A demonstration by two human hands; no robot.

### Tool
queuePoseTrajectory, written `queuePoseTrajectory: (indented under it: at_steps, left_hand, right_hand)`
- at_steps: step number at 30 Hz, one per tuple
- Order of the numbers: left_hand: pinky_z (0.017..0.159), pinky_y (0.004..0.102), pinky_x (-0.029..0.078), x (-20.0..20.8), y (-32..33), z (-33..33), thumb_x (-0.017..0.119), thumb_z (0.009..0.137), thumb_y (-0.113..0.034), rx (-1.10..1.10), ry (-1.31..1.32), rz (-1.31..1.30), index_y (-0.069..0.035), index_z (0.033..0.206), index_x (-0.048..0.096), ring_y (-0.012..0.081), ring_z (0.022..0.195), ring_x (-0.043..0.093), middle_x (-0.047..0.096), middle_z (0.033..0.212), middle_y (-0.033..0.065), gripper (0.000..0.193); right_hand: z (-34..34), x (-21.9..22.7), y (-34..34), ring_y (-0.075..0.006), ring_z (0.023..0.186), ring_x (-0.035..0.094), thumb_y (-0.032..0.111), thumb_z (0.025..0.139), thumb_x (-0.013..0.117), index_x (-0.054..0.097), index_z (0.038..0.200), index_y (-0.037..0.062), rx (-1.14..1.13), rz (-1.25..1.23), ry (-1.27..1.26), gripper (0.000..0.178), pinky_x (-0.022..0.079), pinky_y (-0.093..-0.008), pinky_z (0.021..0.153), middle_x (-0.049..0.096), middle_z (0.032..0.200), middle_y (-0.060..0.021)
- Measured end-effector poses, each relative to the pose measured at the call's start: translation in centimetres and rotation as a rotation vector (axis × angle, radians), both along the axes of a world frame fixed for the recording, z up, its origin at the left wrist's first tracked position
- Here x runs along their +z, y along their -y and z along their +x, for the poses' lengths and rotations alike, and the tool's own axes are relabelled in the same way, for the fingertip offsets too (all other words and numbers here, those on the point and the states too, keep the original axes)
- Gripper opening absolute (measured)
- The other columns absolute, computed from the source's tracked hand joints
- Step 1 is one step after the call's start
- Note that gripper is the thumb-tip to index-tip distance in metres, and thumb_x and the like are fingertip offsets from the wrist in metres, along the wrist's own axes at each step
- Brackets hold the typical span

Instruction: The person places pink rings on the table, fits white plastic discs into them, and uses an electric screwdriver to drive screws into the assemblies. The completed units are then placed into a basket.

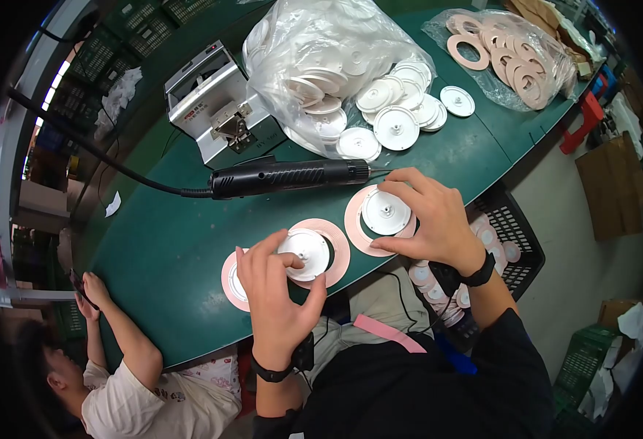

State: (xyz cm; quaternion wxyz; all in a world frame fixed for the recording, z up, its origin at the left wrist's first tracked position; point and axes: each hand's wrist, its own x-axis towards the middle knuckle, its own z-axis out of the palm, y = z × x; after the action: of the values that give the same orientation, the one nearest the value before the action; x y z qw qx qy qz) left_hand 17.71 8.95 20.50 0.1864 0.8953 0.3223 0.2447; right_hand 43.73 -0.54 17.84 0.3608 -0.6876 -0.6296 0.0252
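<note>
My left hand [275, 311] curls its fingers and thumb about a white round disc [312, 245] with a small metal stud at its middle. This disc sits off-centre in a pale pink ring [341, 256], leaving a dark gap at the right. Farther right, my right hand [438, 223] spans another white disc [384, 211] between thumb and fingers, over a second pink ring [356, 233]. Partly hidden behind my left hand lies a third pink ring [230, 293] with a white disc in it. A black electric screwdriver [285, 178] lies just beyond the rings, its bit pointing right.
A metal box-shaped machine [223, 110] stands behind the screwdriver. Clear bags hold white discs [321, 44] and pink rings [512, 55]. Loose discs [396, 128] lie nearby. A black basket [523, 241] of ringed discs is below the table's right edge. Another person [146, 395] sits at left.
</note>
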Motion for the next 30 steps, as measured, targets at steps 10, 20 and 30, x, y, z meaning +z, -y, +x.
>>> queuePoseTrajectory:
  at_steps: [10,20,30]
  left_hand:
    - [0.118,0.0628,0.027,-0.3,-0.1,0.0,0.078,0.076,-0.007,-0.086,-0.123,-0.072,-0.008,0.101,0.055,0.0385,0.124,0.054,0.062,0.137,0.0153,0.034]
    - [0.117,0.0567,0.028,0.8,-0.1,0.2,0.077,0.076,-0.003,-0.076,-0.179,-0.116,-0.007,0.099,0.054,0.0370,0.124,0.053,0.062,0.140,0.0131,0.033]
    - [0.118,0.0584,0.028,1.0,-0.4,0.9,0.076,0.075,-0.001,-0.058,-0.226,-0.120,-0.008,0.096,0.053,0.0363,0.124,0.053,0.063,0.137,0.0098,0.033]
  right_hand:
    - [-0.8,-0.2,-0.2,-0.0307,0.090,0.073,0.039,0.065,0.090,0.070,0.116,0.0043,-0.061,0.020,0.032,0.065,0.058,-0.0386,0.072,0.068,0.118,-0.0083]
    - [-1.4,0.4,0.0,-0.0349,0.106,0.065,0.028,0.064,0.092,0.066,0.117,0.0010,0.031,0.071,-0.076,0.065,0.055,-0.0407,0.088,0.064,0.125,-0.0124]
    - [-0.6,0.6,-0.8,-0.0358,0.116,0.061,0.027,0.065,0.092,0.065,0.120,0.0033,0.132,-0.118,-0.184,0.066,0.051,-0.0428,0.098,0.062,0.129,-0.0148]
